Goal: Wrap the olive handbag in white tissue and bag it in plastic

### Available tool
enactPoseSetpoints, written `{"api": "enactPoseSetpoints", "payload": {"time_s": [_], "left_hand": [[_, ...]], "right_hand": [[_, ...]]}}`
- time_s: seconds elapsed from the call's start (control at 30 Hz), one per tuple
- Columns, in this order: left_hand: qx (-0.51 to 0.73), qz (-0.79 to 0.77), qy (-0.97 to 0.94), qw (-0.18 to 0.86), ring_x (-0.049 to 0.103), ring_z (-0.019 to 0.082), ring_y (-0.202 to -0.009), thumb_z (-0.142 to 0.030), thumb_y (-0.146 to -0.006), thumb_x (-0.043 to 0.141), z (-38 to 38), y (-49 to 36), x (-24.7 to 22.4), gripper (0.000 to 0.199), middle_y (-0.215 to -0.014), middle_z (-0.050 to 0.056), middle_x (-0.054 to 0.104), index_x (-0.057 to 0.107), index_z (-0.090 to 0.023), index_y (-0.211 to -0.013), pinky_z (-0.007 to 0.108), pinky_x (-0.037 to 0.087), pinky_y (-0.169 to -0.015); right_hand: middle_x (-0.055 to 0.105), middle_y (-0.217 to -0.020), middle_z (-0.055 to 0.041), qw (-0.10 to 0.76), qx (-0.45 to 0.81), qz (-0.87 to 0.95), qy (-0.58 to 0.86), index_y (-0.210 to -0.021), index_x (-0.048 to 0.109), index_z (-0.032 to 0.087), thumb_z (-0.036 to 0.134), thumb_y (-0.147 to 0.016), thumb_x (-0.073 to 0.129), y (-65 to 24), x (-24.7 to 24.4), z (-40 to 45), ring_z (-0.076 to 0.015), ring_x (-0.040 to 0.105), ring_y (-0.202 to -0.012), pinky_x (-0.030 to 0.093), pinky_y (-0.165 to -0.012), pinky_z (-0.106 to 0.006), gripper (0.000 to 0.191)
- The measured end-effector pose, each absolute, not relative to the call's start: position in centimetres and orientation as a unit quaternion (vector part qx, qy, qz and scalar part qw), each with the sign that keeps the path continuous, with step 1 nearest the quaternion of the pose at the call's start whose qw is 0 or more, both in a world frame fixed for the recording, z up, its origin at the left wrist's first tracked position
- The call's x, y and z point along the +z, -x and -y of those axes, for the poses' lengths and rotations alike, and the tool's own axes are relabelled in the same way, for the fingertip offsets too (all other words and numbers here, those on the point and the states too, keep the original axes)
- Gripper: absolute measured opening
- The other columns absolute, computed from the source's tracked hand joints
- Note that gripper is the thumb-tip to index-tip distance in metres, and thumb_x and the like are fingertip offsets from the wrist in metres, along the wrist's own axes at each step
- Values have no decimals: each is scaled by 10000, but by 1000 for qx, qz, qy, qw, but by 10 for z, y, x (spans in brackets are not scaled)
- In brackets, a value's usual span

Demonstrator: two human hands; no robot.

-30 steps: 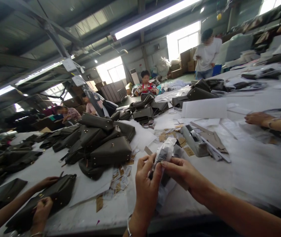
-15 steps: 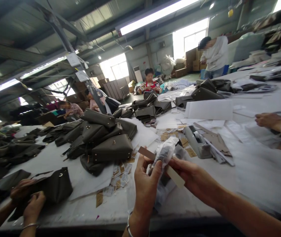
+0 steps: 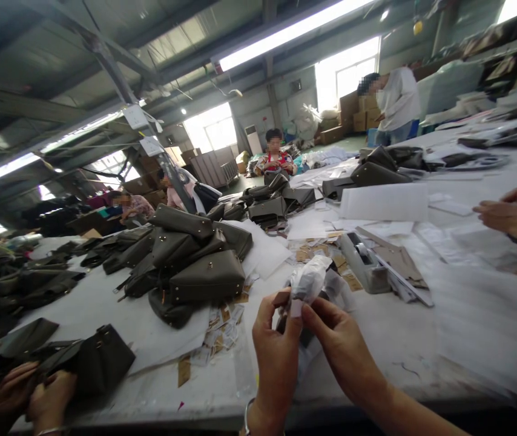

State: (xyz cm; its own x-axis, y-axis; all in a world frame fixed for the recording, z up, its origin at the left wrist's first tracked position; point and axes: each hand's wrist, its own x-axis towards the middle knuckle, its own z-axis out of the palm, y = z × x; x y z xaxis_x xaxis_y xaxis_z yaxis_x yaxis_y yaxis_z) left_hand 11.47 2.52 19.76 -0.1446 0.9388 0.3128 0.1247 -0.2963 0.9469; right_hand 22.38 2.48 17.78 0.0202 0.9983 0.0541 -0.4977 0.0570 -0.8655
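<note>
A bundle in clear plastic wrap (image 3: 309,278), with something dark inside, is held upright between both hands above the white table. My left hand (image 3: 276,342) has its fingers closed around the near left side of the bundle, its thumb upright. My right hand (image 3: 342,339) pinches at the near right side, its fingertips by a small pale strip (image 3: 296,307) that lies across the wrapping. The strip's far end is hidden behind the fingers. More loose plastic hangs below, partly behind my hands.
Dark bags (image 3: 208,275) are piled at the left. A tape dispenser (image 3: 365,263) stands right of the bundle, beside brown sheets (image 3: 397,257). Tags and strings (image 3: 222,330) lie on the table (image 3: 395,357). A co-worker's hands (image 3: 52,390) hold a bag; another's (image 3: 508,215) are at the right.
The long strip that stuck out on both sides is now folded or wrapped close to the bundle. My right hand has come in nearer my left hand. The left co-worker's hands and bag have shifted.
</note>
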Motion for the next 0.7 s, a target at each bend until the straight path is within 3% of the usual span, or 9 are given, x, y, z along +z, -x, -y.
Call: {"api": "enactPoseSetpoints", "payload": {"time_s": [0.27, 0.37, 0.47, 0.7], "left_hand": [[570, -466, -609, 296, 660, 184, -930, -368, -960, 541, -18, -103, 207, 249, -1007, 42, 722, 703, -203, -1053, 270, 516, -800], [522, -460, -672, 255, 664, 181, -912, -347, -962, 527, -14, -97, 220, 224, -982, 34, 720, 691, -215, -1037, 272, 518, -790], [465, -485, -717, 186, 676, 186, -881, -325, -932, 579, -12, -94, 232, 155, -951, 21, 724, 691, -231, -986, 291, 527, -788], [451, -487, -748, -6, 729, 168, -877, -200, -925, 600, -14, -91, 231, 152, -967, 14, 769, 712, -225, -1025, 256, 569, -795]], "right_hand": [[733, -1037, -63, 625, 574, 394, 353, -986, 713, 210, 530, -820, 755, -220, 184, -23, -238, 660, -964, 525, -859, -297, 363], [731, -1044, -64, 623, 578, 395, 349, -1014, 704, 216, 527, -828, 744, -220, 185, -23, -242, 660, -976, 522, -887, -306, 365], [727, -1054, -67, 621, 575, 406, 344, -976, 702, 217, 521, -825, 745, -220, 185, -23, -243, 656, -975, 519, -905, -318, 342], [699, -859, -38, 613, 554, 425, 369, -913, 698, 198, 525, -804, 761, -220, 192, -22, -207, 639, -860, 517, -750, -259, 351]]}}
